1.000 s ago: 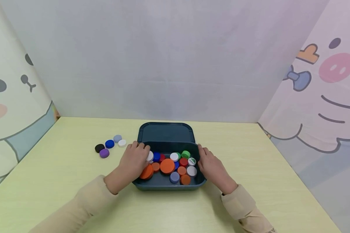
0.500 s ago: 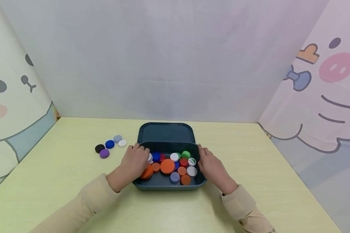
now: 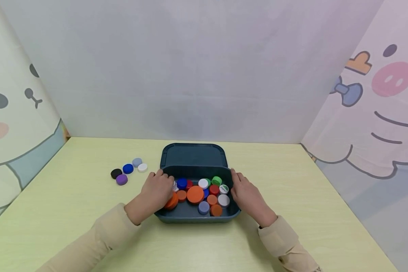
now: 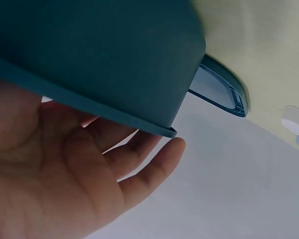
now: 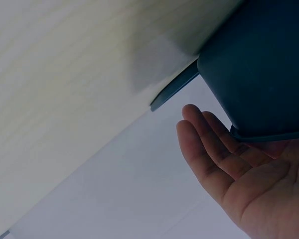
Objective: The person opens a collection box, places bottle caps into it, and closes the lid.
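A dark blue-green plastic box [image 3: 193, 219] holds several bottle caps: a large orange cap [image 3: 195, 194], a blue cap [image 3: 181, 184], a green cap [image 3: 217, 180], a white cap [image 3: 223, 200] and others. My left hand [image 3: 155, 192] reaches over the left rim; its fingertips and thumb are hidden, so whether it grips anything does not show. Beside its fingers lie another orange cap [image 3: 171, 201] and white ones partly covered. At the right end my right hand [image 3: 249, 195] rests on the rim, fingers relaxed; the right wrist view shows several fingers [image 5: 202, 149] extending loosely past the corner.
A lid [image 3: 193, 155] of the same colour lies just behind the box. To the left on the pale table [image 3: 88, 181] sit several loose caps: black [image 3: 116, 173], purple [image 3: 121, 179], blue [image 3: 127, 169], light blue [image 3: 137, 162] and white [image 3: 142, 167]. Fabric walls surround the table.
My left hand has shifted slightly toward me and covers more of the white caps beside its fingers. The right hand, box, lid and loose caps stay in place.
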A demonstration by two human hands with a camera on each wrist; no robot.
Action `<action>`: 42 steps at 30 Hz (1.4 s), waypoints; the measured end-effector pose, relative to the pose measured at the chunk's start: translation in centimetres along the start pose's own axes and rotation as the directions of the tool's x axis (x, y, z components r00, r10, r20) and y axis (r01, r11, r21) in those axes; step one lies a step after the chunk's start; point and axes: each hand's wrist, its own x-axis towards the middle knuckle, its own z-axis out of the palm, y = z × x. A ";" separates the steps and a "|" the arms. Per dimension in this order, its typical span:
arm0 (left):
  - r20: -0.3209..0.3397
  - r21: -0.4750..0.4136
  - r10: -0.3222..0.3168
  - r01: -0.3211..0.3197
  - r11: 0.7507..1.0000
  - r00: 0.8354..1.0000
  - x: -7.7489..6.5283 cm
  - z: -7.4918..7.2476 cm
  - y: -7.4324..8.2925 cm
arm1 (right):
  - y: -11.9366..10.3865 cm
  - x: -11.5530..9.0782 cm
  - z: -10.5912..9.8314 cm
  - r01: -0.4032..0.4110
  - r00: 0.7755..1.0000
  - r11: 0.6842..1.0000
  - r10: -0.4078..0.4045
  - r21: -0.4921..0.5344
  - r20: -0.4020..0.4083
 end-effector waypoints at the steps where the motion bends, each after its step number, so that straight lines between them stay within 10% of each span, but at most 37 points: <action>1: -0.005 -0.006 0.001 -0.001 1.000 1.000 0.0 0.0 0.0 | 0.0 0.0 0.0 0.000 1.000 1.000 0.000 0.001 0.000; 16: -0.278 -0.172 -0.102 0.056 0.984 0.955 -0.6 -1.7 -3.1 | 0.2 0.0 0.2 -0.014 1.000 1.000 0.014 -0.002 0.009; 29: -0.230 -0.187 -0.274 0.234 0.954 0.934 -1.8 1.2 -9.2 | 0.2 0.0 0.1 -0.004 1.000 1.000 0.004 -0.008 0.000; 42: -0.112 -0.181 -0.325 0.303 0.936 0.939 -2.7 3.3 -11.1 | 0.1 0.1 0.2 0.000 1.000 1.000 0.000 -0.005 -0.001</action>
